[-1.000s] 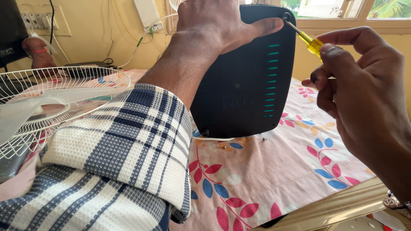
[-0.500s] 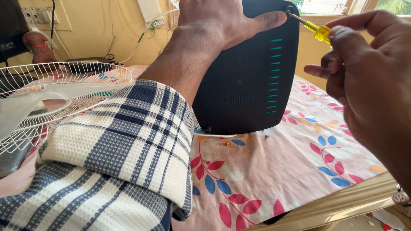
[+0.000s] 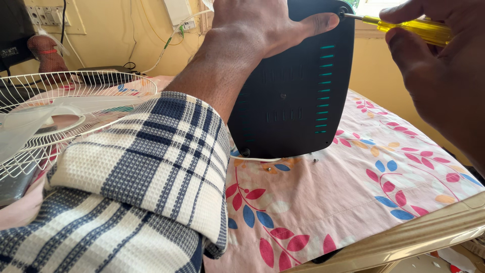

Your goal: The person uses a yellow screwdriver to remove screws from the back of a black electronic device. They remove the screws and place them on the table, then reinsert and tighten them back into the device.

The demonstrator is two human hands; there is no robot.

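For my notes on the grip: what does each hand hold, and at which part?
The right hand holds the screwdriver by its yellow handle. The left hand grips the black base at its top edge.

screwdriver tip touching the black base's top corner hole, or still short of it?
Touching. The head view shows the screwdriver, held in the right hand, with its metal tip seated in the corner hole of the black base, no gap visible. The left hand steadies the base.
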